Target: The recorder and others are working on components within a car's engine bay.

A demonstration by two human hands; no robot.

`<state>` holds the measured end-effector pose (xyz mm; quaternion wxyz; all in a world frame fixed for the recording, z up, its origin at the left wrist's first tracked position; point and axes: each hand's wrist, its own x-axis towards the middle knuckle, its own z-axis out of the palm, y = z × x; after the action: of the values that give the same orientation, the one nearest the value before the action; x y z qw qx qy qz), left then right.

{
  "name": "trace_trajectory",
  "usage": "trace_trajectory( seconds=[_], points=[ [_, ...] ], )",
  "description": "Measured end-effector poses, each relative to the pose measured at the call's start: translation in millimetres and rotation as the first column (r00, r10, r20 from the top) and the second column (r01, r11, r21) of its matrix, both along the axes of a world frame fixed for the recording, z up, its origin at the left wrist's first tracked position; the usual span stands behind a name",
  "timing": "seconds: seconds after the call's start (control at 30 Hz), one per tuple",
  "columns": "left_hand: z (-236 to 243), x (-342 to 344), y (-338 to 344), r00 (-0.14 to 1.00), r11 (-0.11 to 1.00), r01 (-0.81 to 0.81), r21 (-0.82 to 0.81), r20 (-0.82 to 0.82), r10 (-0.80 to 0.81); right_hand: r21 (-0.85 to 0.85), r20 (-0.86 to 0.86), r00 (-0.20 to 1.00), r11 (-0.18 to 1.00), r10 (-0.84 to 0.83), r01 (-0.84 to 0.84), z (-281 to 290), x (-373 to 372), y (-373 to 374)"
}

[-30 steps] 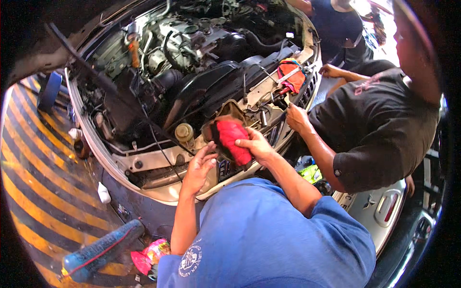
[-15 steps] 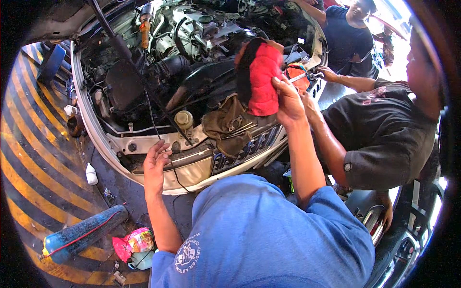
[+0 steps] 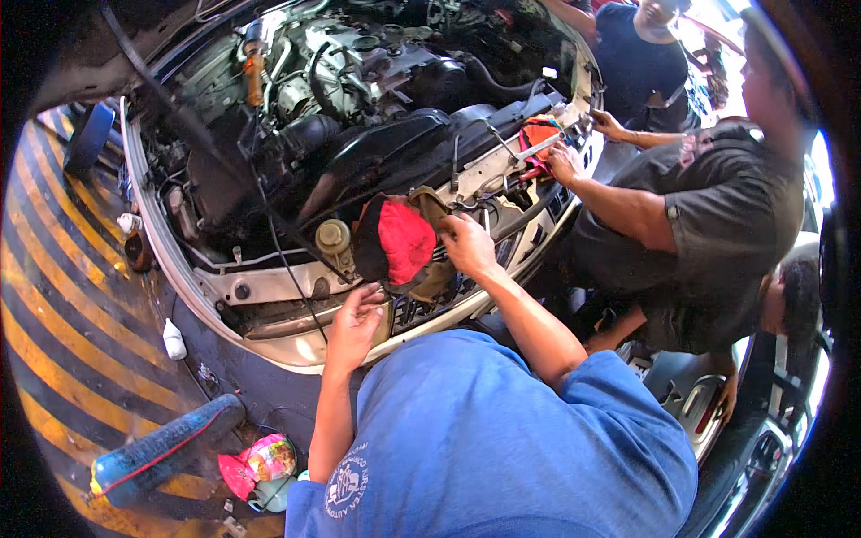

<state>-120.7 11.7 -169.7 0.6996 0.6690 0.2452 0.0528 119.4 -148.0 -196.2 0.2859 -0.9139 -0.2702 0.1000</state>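
A padded red and black cloth (image 3: 405, 240) is over an olive-brown rag (image 3: 436, 285) on the front crossmember of an opened car. My right hand (image 3: 470, 246) is at the cloth's right edge, its fingers bent and closed on that edge; the fingertips are partly hidden. Just below the cloth's lower left corner hovers my left hand (image 3: 354, 325), palm turned inward, its fingers loosely bent and apart with nothing in them. A round, yellowish reservoir cap (image 3: 333, 237) is close to the left of the cloth.
Beyond the cloth is the engine (image 3: 359, 67), with a black hood prop crossing at left. At right, a person in a dark shirt (image 3: 717, 215) holds a wrench (image 3: 538, 151) by an orange cloth (image 3: 540, 133). A blue cylinder (image 3: 170, 439) and white bottle (image 3: 173, 341) are on the floor.
My right hand has brought the red and black cloth down and left onto the brown rag. My left hand has moved right and lower, nearer the cloth. The view has shifted slightly.
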Motion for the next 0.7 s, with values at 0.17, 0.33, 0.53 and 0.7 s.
trace_trajectory(
  seconds=[0.17, 0.33, 0.53, 0.7],
  points=[
    [-4.5, 54.0, -13.0, 0.992, 0.903, 0.128, 0.41, -0.052, -0.117, -0.012, 0.082, 0.996, 0.999, 0.04, -0.039, -10.8, -3.4, 14.1],
    [-27.8, 96.7, -21.3, 0.985, 0.545, 0.106, 0.832, -0.012, -0.174, 0.015, 0.161, 0.985, 0.998, 0.054, -0.057, -16.2, -3.7, 14.2],
    [-51.1, 94.4, -9.4, 0.971, 0.442, 0.15, 0.884, -0.047, -0.234, -0.016, 0.147, 0.987, 0.998, 0.063, -0.061, -17.8, 3.1, 9.2],
    [-54.9, 93.8, -1.0, 0.966, 0.507, 0.136, 0.852, -0.001, -0.257, 0.037, 0.121, 0.991, 0.997, 0.065, -0.07, -12.8, 6.0, 7.5]
  ],
)
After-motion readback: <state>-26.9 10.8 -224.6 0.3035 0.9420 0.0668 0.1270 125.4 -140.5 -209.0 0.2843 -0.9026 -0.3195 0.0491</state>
